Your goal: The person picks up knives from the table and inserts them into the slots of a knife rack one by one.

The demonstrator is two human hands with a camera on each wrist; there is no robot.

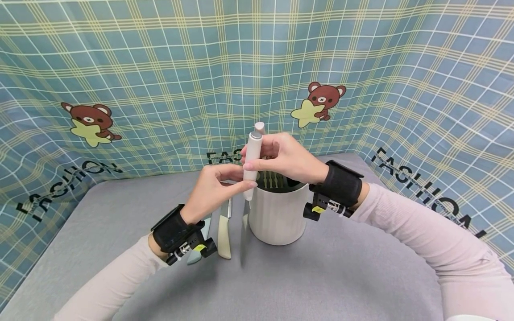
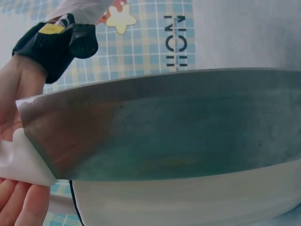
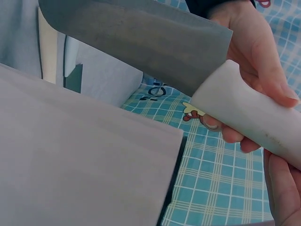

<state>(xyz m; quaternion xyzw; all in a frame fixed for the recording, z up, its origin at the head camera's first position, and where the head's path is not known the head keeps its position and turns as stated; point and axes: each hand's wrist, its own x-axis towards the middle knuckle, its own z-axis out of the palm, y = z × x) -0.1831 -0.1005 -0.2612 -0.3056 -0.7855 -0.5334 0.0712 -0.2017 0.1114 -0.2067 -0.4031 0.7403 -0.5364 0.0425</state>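
Both hands hold one kitchen knife by its white handle (image 1: 253, 154), which stands upright with the blade downward. My left hand (image 1: 218, 185) pinches the lower handle between thumb and fingers, near the blade. Higher up, my right hand (image 1: 289, 156) grips the same handle near its top end. The broad steel blade (image 2: 164, 127) fills the left wrist view, and in the right wrist view the blade (image 3: 141, 40) hangs outside the white ribbed holder (image 1: 277, 218), close to its left side.
Left of the holder, a knife with a cream handle (image 1: 224, 236) and one with a light blue handle (image 1: 198, 249) lie on the grey cloth (image 1: 321, 281). Another white handle (image 1: 259, 127) rises behind the held one. Plaid curtain (image 1: 201, 67) surrounds the table.
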